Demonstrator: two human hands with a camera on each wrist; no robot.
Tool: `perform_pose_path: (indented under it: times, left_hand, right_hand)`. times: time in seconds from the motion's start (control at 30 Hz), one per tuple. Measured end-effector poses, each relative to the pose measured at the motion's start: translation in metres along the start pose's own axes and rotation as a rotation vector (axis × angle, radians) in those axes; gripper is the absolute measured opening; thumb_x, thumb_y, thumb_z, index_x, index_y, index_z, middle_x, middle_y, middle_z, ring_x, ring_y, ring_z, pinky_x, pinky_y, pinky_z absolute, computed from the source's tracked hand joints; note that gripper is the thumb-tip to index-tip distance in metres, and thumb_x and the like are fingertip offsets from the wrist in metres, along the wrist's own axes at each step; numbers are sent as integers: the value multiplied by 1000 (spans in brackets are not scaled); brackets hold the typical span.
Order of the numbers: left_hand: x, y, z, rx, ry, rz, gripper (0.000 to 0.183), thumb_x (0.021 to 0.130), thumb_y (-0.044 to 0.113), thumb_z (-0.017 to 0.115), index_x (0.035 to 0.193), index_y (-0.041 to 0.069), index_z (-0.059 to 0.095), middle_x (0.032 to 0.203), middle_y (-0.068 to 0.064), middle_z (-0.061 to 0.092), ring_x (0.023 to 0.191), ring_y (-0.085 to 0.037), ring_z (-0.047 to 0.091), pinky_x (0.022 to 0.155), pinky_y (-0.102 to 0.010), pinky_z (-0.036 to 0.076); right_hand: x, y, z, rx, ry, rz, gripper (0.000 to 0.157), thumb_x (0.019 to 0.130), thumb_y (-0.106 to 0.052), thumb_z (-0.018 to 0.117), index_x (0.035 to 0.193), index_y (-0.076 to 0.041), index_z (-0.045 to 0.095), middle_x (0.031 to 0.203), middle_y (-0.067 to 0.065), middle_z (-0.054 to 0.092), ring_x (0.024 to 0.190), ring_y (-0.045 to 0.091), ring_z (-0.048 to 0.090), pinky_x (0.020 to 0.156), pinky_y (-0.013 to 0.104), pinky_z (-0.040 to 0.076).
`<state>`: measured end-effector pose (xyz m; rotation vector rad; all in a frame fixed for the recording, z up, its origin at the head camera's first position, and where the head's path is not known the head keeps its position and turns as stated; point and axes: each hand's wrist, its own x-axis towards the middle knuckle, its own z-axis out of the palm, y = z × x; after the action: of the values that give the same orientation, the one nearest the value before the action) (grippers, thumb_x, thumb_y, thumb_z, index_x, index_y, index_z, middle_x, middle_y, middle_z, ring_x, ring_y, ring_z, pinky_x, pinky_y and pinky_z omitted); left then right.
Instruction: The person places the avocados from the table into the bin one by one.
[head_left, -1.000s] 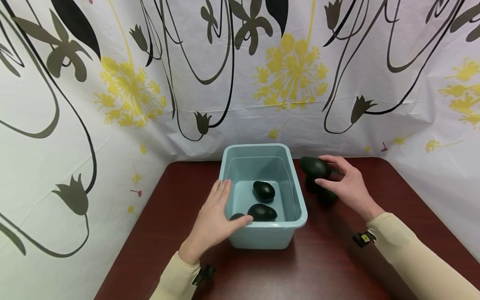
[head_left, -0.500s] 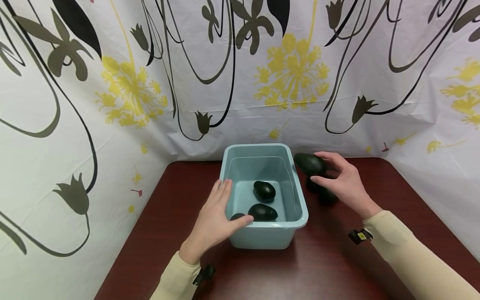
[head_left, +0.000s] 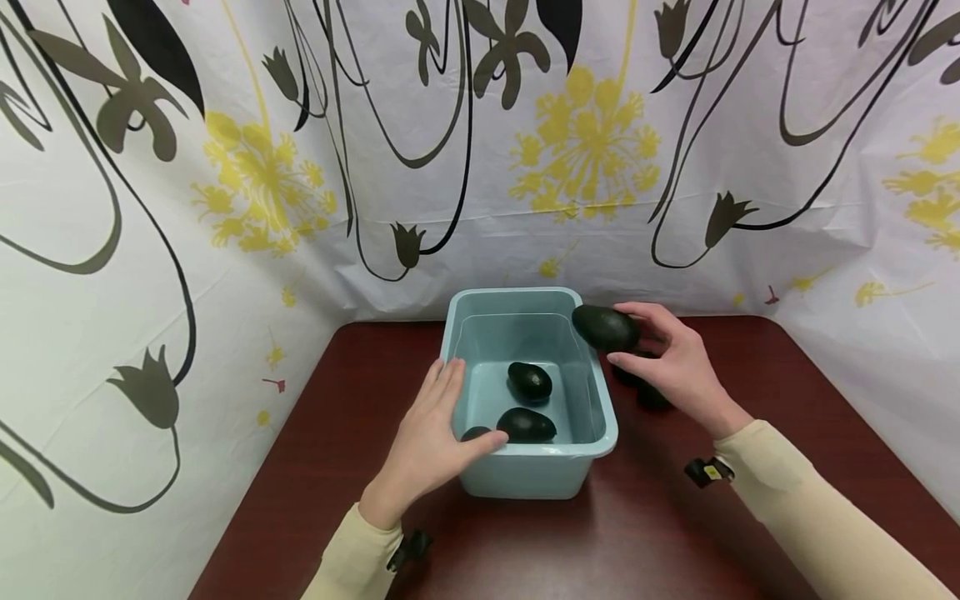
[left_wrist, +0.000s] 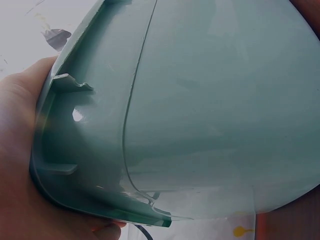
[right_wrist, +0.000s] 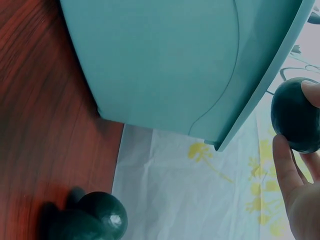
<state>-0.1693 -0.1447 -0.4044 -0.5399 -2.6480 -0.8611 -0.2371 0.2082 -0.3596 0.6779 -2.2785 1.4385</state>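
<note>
Avocado (head_left: 604, 328): it's showing dark green, smooth, oval
Right hand (head_left: 671, 360): it's gripping that avocado
Left hand (head_left: 427, 437): it's resting straight-fingered on the tub (head_left: 528, 477)

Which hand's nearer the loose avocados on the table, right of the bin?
Right. The right hand is raised close by the loose avocados, gripping another avocado; the left hand is across the bin, at its near-left corner.
</note>
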Motion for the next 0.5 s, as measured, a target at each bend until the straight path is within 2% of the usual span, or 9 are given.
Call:
perform_pose_path:
  times: [0.2,0.5]
  left_hand:
    - [0,0,0,-4,-2,4,112,79,83,58,160,13,26,165,4,20,153,-21,10,114,-53,30]
    - [0,-1,0,-16,-4,4,111,79,83,57,161,15,25,165,5,20,153,-20,10,114,-54,30]
  right_hand:
    - [3,-7,5,34,-24,-41,66,80,-1,84,140,-14,59,131,4,58,107,21,65,87,26,54]
    - [7,-16,12,65,-63,-79,65,81,2,83,140,-10,58,131,6,58,104,23,67,88,28,54]
